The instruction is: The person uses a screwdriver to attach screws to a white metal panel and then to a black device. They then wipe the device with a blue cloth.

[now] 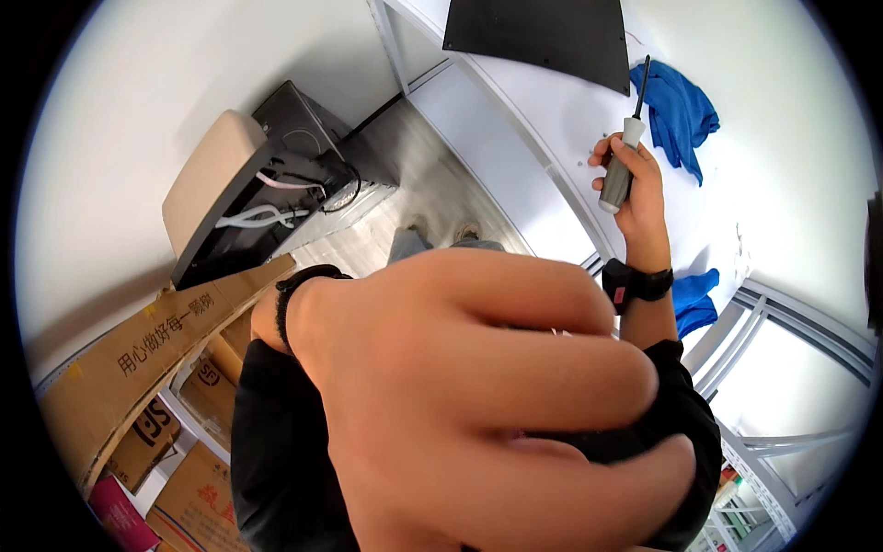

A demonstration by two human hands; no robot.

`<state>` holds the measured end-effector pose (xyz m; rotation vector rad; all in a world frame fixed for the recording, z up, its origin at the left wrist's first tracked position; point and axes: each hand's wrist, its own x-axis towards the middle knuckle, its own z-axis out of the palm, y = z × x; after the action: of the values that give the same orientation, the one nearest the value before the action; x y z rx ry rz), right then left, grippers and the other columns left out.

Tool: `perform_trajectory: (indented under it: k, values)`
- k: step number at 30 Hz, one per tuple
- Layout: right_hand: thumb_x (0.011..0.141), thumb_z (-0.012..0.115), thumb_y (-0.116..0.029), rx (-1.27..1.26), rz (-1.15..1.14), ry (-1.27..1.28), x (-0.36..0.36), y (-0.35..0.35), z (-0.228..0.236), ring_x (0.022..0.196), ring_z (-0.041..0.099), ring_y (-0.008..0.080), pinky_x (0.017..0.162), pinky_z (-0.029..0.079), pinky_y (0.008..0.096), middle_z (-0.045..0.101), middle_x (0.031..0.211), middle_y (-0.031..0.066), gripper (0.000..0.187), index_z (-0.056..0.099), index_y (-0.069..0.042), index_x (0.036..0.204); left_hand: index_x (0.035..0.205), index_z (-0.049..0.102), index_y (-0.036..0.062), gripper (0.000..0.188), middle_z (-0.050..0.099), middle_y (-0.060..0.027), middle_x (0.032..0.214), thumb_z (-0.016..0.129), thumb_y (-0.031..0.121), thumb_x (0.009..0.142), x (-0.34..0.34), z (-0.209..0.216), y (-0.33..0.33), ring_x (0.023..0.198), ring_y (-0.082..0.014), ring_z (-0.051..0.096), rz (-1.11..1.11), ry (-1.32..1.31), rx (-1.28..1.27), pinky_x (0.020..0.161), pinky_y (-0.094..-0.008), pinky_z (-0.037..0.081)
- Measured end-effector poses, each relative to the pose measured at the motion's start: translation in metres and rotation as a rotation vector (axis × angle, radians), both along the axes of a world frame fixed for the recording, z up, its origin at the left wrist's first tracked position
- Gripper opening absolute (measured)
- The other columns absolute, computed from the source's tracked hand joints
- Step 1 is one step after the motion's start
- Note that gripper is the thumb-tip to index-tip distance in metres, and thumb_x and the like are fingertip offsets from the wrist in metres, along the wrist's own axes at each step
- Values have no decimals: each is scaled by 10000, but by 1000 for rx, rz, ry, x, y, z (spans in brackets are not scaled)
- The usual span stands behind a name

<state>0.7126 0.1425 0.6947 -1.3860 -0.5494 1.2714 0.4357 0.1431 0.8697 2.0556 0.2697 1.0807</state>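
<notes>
My left hand (460,368) fills the middle of the view, very near the camera, its back toward me. Its fingers are bent and spread with gaps between them, and nothing shows in its grasp; the palm side is hidden. At the upper right, my right hand (639,184) is closed around the grey handle of a screwdriver (630,156), whose black shaft points up and away. That hand is over a white table (570,129), where several small screws (593,152) lie beside the fingers. A blue cloth (681,115) lies just right of the screwdriver.
At the table's far end lies a flat black panel (543,37). Another blue cloth (696,302) is near my right wrist. On the left stand a beige-and-black appliance (239,202) with exposed hoses and several cardboard boxes (198,497). A metal-framed window (791,359) is at right.
</notes>
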Motion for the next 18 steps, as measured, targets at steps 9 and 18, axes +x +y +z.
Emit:
perform_trajectory:
  k: [9, 18]
  values:
    - [821, 619, -111, 8, -160, -287, 59, 100, -19, 787, 596, 160, 637, 485, 278, 606, 887, 70, 196, 581, 5, 974, 1109, 606, 33, 314, 633, -105, 1027, 649, 73, 801, 12, -199, 140, 930, -259, 599, 552, 128, -409, 798, -340, 474]
    - [714, 630, -84, -215, -184, -538, 89, 131, -59, 712, 524, 192, 633, 424, 342, 579, 782, 83, 185, 607, 32, 857, 1275, 448, 24, 540, 415, -201, 1236, 659, 48, 778, 33, -290, 180, 1010, -328, 539, 788, 276, -449, 842, -381, 460]
